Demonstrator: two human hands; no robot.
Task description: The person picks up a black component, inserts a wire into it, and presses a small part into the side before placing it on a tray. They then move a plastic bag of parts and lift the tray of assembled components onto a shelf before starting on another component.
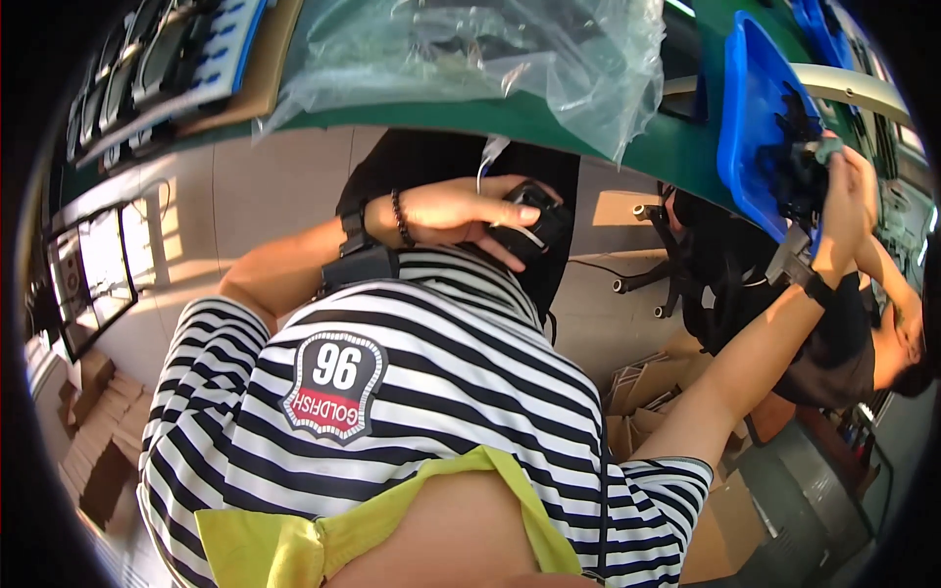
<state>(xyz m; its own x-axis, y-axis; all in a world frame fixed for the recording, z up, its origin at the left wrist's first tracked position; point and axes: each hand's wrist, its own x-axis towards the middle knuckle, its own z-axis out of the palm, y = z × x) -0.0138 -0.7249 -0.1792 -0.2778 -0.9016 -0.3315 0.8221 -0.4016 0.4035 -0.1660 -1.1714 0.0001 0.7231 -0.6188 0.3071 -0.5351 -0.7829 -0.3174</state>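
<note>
My left hand (461,211) is in front of my lap, closed around a black rounded plastic housing (532,230); its exact kind is unclear. A white tag-like strip (492,152) with a thin cord hangs close above the fingers. My right arm stretches out to the far right. Over the edge of a blue plastic bin (737,108), my right hand (851,186) pinches a small grey-green piece (828,149). Dark tangled plastic parts (792,162) lie in that bin, just beside the fingertips. Both wrists wear dark bands.
Clear plastic sheeting (470,69) covers part of the green tabletop (392,117). Racked black parts (162,59) stand at the far left. A co-worker in a dark top (833,348) is at the right, near a wheeled chair base (671,265). Cardboard boxes (730,529) sit below.
</note>
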